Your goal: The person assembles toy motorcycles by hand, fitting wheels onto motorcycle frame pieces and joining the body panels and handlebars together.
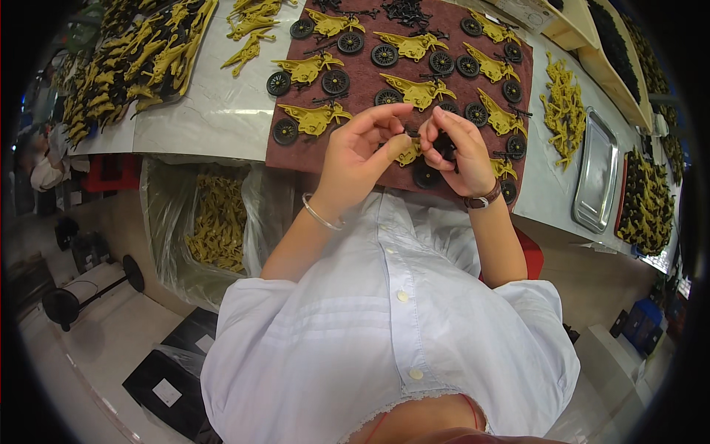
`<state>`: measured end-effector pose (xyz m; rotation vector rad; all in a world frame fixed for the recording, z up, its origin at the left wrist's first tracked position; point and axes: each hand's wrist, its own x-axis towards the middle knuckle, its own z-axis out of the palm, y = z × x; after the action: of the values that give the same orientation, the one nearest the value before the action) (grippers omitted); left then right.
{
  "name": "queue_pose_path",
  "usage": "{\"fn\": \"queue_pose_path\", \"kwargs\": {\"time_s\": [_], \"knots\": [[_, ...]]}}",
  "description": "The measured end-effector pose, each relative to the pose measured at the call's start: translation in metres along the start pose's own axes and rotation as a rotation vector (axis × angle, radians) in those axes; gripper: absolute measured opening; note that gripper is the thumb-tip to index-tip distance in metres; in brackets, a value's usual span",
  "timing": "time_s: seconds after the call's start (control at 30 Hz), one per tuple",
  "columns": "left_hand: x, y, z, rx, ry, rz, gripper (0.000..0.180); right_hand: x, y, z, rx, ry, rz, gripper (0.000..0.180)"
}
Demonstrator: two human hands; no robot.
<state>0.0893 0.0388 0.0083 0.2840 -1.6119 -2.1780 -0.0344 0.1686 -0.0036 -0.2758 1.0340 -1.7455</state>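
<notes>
Close together over the near edge of a maroon cloth (292, 159), my two hands work on a small yellow toy motorbike body (408, 154). My left hand (364, 148) pinches it between thumb and fingertips. Curled fingers of my right hand (464, 152) hold a small black part (444, 145), partly hidden, its kind unclear. Beneath the right hand lies a black toy wheel (426, 176). Rows of yellow motorbike bodies, such as one body (420, 90), lie on the cloth with black wheels (384, 55) and thin black pieces beside them.
A heap of yellow parts (564, 111) and a metal tray (597, 172) lie to the right. At the far left, yellow-and-black toys (159, 63) are piled on the table. Below the table edge stands a plastic-lined container (166, 214) of yellow parts. Black pieces (407, 12) lie at the back.
</notes>
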Motion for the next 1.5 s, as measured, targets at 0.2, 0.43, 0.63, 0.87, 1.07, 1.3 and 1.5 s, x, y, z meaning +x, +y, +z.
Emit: {"fn": "queue_pose_path", "kwargs": {"time_s": [0.2, 0.43, 0.63, 0.87, 1.07, 1.3, 1.5], "knots": [[-0.002, -0.004, -0.002, -0.24, 0.005, -0.084, 0.017, -0.007, 0.003, 0.01, -0.439, 0.099, -0.279, 0.015], [-0.01, -0.011, -0.006, -0.018, 0.054, -0.058, 0.014, -0.018, -0.01, 0.019, -1.122, 0.082, -0.606, 0.016], [-0.022, -0.013, -0.008, 0.073, -0.007, 0.02, 0.012, -0.025, 0.004, 0.02, -1.167, 0.138, -0.623, 0.013], [-0.016, -0.002, -0.03, 1.181, -0.236, 0.441, 0.036, -0.022, 0.02, 0.01, -1.384, -0.014, -0.754, 0.012], [-0.017, -0.006, -0.034, 1.241, -0.318, 0.411, 0.04, -0.018, 0.017, 0.012, -1.739, -0.151, -0.728, 0.009], [-0.015, -0.005, -0.036, 1.253, -0.346, 0.398, 0.042, -0.018, 0.019, 0.023, -1.896, -0.2, -0.61, 0.008], [-0.017, -0.004, -0.033, 1.3, -0.334, 0.391, 0.041, -0.023, 0.027, 0.017, -1.842, -0.099, -0.626, 0.007]]}}
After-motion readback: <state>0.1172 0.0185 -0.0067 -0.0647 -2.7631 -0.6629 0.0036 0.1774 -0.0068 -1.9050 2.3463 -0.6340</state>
